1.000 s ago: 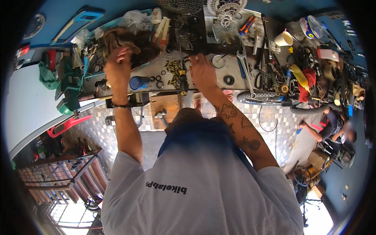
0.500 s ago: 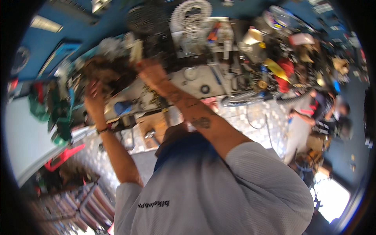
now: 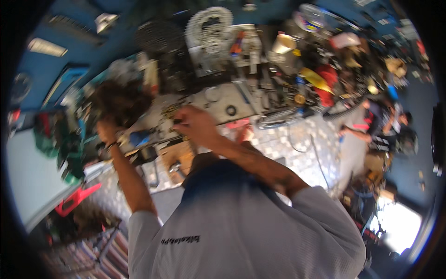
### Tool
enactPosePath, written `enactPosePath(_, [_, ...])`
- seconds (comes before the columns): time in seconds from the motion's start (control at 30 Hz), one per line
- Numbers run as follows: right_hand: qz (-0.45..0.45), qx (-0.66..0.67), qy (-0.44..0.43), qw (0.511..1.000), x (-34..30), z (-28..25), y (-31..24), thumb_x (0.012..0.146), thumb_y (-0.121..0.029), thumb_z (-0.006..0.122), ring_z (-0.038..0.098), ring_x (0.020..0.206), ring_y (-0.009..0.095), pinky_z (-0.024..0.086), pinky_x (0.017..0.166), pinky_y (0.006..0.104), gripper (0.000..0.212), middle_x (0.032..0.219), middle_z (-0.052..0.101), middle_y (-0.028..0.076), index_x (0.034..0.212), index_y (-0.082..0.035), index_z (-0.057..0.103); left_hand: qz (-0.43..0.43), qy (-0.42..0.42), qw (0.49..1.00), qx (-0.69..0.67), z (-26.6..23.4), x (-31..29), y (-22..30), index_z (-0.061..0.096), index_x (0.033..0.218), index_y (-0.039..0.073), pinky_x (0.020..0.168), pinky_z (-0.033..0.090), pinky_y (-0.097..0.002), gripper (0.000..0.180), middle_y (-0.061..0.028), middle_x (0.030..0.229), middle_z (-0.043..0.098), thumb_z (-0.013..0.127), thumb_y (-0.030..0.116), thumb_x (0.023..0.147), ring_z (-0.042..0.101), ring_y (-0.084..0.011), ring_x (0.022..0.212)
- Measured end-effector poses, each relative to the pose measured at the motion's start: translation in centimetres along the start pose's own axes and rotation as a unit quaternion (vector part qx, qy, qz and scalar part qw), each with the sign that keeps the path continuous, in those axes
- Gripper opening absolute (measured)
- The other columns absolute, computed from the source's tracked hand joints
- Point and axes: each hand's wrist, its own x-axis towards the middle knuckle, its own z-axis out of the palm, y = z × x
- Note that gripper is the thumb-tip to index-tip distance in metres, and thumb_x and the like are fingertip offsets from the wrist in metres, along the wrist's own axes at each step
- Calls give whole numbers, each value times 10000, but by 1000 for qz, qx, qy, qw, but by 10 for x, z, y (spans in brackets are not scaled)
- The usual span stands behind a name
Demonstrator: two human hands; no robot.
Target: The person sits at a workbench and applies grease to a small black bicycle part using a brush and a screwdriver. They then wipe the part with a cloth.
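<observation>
The left hand (image 3: 108,132) is clamping a soft, light brown rag (image 3: 118,102) at the tabletop's (image 3: 278,144) far left, while the right hand (image 3: 195,123), fingers curled together, is pinching something small I cannot identify.

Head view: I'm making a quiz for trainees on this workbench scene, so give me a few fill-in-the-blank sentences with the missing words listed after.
1. The left hand is raised to a brown ____ at the bench's left end.
2. The right hand is over the cluttered ____.
3. Behind the bench stands a white ____ by a yellow part.
4. The wall behind the bench is painted ____.

Missing words: rag; bench; cup; blue
</observation>
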Motion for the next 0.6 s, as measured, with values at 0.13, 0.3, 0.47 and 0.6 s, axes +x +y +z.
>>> enactPosePath(0.13, [53,-59,52,996,-61,-54,-14,831,-168,910,667,745,116,534,648,295,328,973,730,57,1049,-47,697,-210,-7,932,-295,-49,2,1,719,1149,79,799,590,-497,399,-151,1060,731,588,430,1013,717,-359,936])
enactPosePath(0.3, [176,-6,108,978,-102,-118,-25,843,-55,880,666,756,106,536,640,252,301,930,711,49,1066,-11,682,-298,58,301,-904,-174,11,-18,637,1284,24,896,613,-470,407,-160,1278,709,557,361,1069,708,-338,1098])
enactPosePath(0.47, [120,-76,139,980,-102,-163,-24,879,-109,864,660,730,134,508,594,288,277,914,717,82,1049,-1,675,-172,52,177,-968,-284,-9,-64,630,1281,17,995,587,-453,359,-150,1270,709,528,313,1106,699,-307,1147])
enactPosePath(0.6, [61,-71,126,988,-103,-201,-22,879,-84,862,662,725,130,533,581,284,270,946,718,83,1037,5,663,-12,133,175,-975,-363,-99,-119,583,1411,-23,1122,511,-501,464,-188,1424,640,509,329,1119,625,-323,1299])
